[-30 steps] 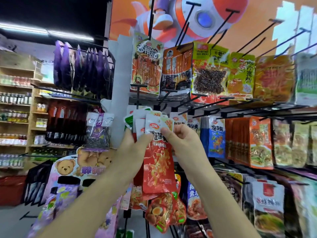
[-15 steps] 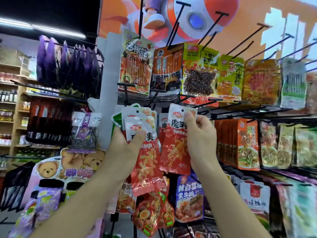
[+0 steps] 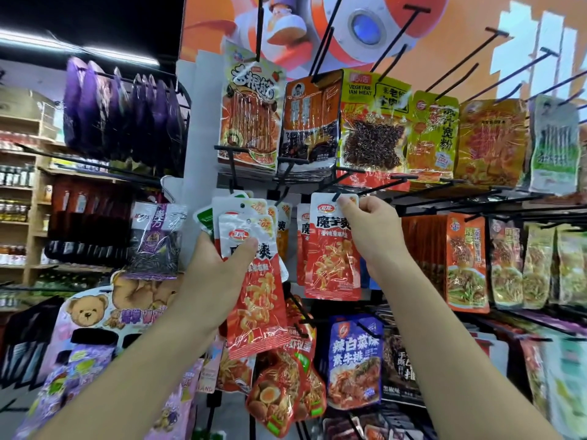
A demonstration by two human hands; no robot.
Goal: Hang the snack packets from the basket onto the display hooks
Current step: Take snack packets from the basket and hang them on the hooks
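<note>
Right hand (image 3: 370, 227) pinches the top edge of a red packet (image 3: 332, 258), its hang-hole right at the tip of a black hook (image 3: 336, 196). Whether the tip is through the hole is hard to tell. Hook's rod runs off toward 2 o'clock; packet's long axis lies 12 to 6. Right hand is nearer the hook. Left hand (image 3: 219, 274), at 8 o'clock from it, grips a fanned stack of spare packets (image 3: 254, 300). Packet is glossy red with a white header and pictured noodle-like strips.
</note>
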